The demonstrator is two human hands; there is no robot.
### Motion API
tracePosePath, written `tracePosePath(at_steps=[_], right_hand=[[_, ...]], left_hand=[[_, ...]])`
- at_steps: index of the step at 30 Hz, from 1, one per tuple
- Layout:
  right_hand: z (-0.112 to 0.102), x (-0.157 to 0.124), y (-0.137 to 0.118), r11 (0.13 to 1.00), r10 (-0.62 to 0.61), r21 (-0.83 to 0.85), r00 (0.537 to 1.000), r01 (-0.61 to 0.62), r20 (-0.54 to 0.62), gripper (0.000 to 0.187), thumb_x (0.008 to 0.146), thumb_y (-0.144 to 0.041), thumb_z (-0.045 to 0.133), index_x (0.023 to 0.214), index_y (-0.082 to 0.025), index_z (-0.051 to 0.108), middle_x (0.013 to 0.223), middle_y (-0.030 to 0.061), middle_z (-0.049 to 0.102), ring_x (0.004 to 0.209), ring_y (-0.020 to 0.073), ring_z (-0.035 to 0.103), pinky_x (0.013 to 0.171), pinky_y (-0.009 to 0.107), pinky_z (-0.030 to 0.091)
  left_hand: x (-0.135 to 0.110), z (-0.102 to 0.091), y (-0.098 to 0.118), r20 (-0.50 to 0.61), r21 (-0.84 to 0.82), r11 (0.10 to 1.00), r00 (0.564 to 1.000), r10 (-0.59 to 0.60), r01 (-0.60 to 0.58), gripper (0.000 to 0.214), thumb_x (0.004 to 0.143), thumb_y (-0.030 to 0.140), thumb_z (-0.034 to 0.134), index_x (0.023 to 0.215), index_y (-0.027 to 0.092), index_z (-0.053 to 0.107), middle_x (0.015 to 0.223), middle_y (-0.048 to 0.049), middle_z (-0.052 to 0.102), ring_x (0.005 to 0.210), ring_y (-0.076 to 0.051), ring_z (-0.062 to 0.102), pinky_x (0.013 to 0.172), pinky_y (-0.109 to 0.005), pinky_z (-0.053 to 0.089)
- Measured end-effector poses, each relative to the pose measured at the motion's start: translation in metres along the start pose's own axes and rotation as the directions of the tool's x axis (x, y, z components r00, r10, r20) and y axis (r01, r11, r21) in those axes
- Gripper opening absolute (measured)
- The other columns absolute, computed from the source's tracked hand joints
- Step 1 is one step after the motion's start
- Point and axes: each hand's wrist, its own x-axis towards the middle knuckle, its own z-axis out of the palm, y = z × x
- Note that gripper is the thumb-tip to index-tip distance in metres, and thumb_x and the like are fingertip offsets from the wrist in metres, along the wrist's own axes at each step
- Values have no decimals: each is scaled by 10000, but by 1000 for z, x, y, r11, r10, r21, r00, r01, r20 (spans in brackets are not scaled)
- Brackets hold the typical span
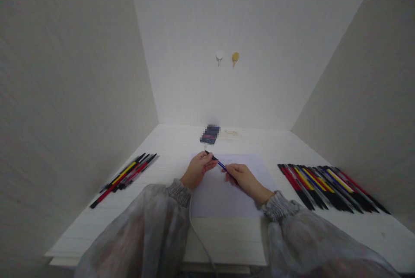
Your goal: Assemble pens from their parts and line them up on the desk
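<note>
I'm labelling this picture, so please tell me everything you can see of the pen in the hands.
The pen is slim and straight, black at one end, with a blue stretch showing between the hands; it looks like plastic. The left hand grips the black end, and the right hand closes around the other, hiding it. It slants from upper left to lower right in the picture, seen against the paper. Whether the black part is a cap cannot be told.
</note>
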Motion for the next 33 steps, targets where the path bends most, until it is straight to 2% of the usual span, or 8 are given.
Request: tracePosePath(at_steps=[2, 6, 10, 13, 17, 24, 29, 33], right_hand=[[0, 1, 1, 1000, -6, -21, 1000, 6, -15, 312, 742, -418, 438, 669, -143, 565, 438, -40, 453, 341, 52, 321, 350, 193, 212], [2, 4, 2, 999, -47, -18, 990, 45, -133, 187, 653, -335, 564, 638, -155, 518, 454, -62, 426, 376, 52, 320, 376, 192, 222], [3, 4, 1, 995, -101, -27, 972, 98, -212, 228, 561, -279, 651, 605, -164, 459, 477, -74, 413, 419, 51, 343, 403, 184, 246], [4, 1, -3, 997, -67, 37, 989, 73, -130, 254, 625, -382, 593, 688, -163, 482, 513, -55, 482, 392, 54, 363, 381, 187, 255], [3, -3, -7, 991, 16, 134, 998, -25, 65, 419, 770, -509, 320, 770, -148, 533, 505, -14, 541, 319, 62, 356, 332, 199, 230], [0, 2, -3, 995, -23, 90, 991, 35, -131, 261, 575, -369, 643, 662, -155, 521, 425, -82, 421, 343, 36, 295, 352, 186, 192], [0, -1, -3, 989, 32, 148, 999, -27, -26, 379, 737, -495, 404, 689, -149, 549, 438, -32, 489, 324, 64, 348, 341, 203, 215], [-1, 1, -3, 994, 35, 102, 997, -28, -67, 286, 683, -427, 509, 678, -144, 554, 451, -41, 482, 337, 54, 331, 349, 196, 202]], left_hand=[[0, 1, 0, -7, 5, 1000, 1000, 0, 0, 149, 685, 209, 609, 695, 120, 490, 689, -11, 583, 634, -82, 595, 621, -176, 480], [-1, 2, 1, -22, 2, 1000, 1000, 18, -18, 164, 669, 215, 621, 652, 113, 494, 670, -8, 573, 643, -85, 590, 630, -181, 475], [-2, 3, 1, -34, 13, 1000, 999, 25, -24, 175, 668, 224, 622, 641, 114, 489, 662, -8, 568, 641, -88, 589, 627, -187, 471], [-1, 1, 0, -33, 11, 999, 999, 38, -38, 170, 674, 223, 617, 656, 121, 482, 676, -10, 573, 657, -94, 594, 640, -198, 471], [1, 0, -1, -16, 9, 999, 999, 40, -40, 154, 689, 219, 602, 677, 125, 480, 703, -19, 588, 655, -89, 594, 650, -199, 470], [-1, 2, 1, -23, 6, 1000, 999, 24, -23, 176, 687, 205, 604, 634, 123, 457, 652, -6, 566, 642, -90, 596, 651, -199, 467], [-1, 2, 1, -20, -2, 999, 998, 53, -53, 177, 685, 222, 606, 656, 126, 460, 691, -10, 575, 662, -90, 597, 668, -205, 465], [-1, 1, 0, -23, -7, 999, 999, 49, -49, 176, 681, 216, 610, 654, 129, 459, 675, -6, 574, 655, -88, 597, 661, -198, 469]])
